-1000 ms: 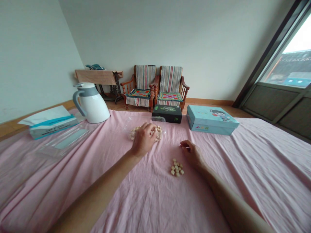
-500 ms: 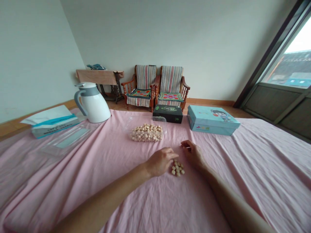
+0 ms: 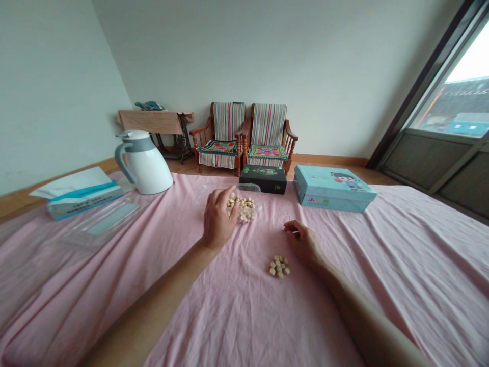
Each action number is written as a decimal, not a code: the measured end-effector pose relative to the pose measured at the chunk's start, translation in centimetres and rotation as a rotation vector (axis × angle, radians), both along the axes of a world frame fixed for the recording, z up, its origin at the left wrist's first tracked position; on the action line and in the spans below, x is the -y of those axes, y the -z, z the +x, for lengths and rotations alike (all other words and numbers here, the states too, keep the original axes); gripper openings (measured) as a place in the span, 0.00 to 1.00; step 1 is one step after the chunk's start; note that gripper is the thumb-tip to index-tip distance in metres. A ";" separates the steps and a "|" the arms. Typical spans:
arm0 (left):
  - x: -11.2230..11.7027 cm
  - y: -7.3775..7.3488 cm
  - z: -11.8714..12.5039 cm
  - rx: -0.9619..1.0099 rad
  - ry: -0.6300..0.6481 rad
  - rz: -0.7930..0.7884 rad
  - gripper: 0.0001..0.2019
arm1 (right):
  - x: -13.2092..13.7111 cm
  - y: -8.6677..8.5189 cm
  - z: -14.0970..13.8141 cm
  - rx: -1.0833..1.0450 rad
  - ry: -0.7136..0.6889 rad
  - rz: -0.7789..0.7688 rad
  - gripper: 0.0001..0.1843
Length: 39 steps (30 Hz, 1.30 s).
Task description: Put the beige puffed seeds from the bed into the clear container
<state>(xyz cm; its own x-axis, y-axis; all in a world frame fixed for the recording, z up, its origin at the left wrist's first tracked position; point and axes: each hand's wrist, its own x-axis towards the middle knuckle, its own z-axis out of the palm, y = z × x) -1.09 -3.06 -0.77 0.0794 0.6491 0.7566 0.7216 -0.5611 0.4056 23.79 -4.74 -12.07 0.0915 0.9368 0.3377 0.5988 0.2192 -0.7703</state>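
My left hand [image 3: 217, 218] reaches over the left part of a clear plastic tray [image 3: 253, 189] heaped with small pale nuts [image 3: 244, 208]; its fingers curl down into the heap. Whether they grip any nuts is hidden. A small cluster of the same nuts [image 3: 279, 265] lies on the pink tablecloth [image 3: 237, 316] nearer to me. My right hand [image 3: 303, 242] rests on the cloth just right of that cluster, fingers loosely curled with the tips pressed together.
A white thermos jug [image 3: 144, 161] stands at the back left beside a tissue box [image 3: 78, 196] and a clear lid [image 3: 100, 220]. A black box [image 3: 263, 178] and a light blue box [image 3: 331, 188] sit behind the tray. Two wooden chairs [image 3: 244, 137] stand by the far wall.
My left hand went from the big heap down to the small cluster, then back up to the heap. My right hand has stayed in place.
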 end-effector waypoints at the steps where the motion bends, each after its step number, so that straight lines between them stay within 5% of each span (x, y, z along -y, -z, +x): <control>1: 0.1 0.1 0.0 0.001 0.029 0.001 0.14 | 0.0 0.0 0.0 0.001 0.002 0.000 0.13; 6: 2.4 2.5 2.1 -0.203 0.556 -0.295 0.08 | 0.1 -0.3 -0.1 0.009 0.009 0.001 0.12; 9: 3.7 4.1 3.6 -0.317 0.713 -0.385 0.09 | 0.2 -0.6 -0.2 0.012 0.005 0.008 0.12; 14: 4.5 5.4 4.7 -0.365 0.733 -0.422 0.08 | 0.3 -0.8 -0.3 0.017 0.002 0.011 0.11; 19: 4.2 5.0 4.6 -0.371 0.675 -0.370 0.06 | 0.3 -0.6 -0.2 0.014 0.003 0.002 0.11; 27: 0.6 1.4 1.5 0.017 0.140 -0.003 0.15 | 0.0 0.0 0.0 0.013 0.019 -0.004 0.11; 29: 0.7 1.4 1.3 -0.020 0.196 -0.022 0.10 | 0.0 0.0 0.0 0.013 0.017 -0.006 0.11; 32: 2.1 2.2 2.0 -0.189 0.506 -0.258 0.02 | 0.1 -0.2 0.0 0.014 0.011 -0.013 0.11; 34: 3.5 2.8 2.6 -0.294 0.679 -0.401 0.05 | 0.1 -0.4 -0.1 0.014 0.011 -0.012 0.11; 39: 5.9 3.8 3.4 -0.404 0.679 -0.481 0.08 | 0.0 -0.3 0.0 0.009 0.009 -0.002 0.12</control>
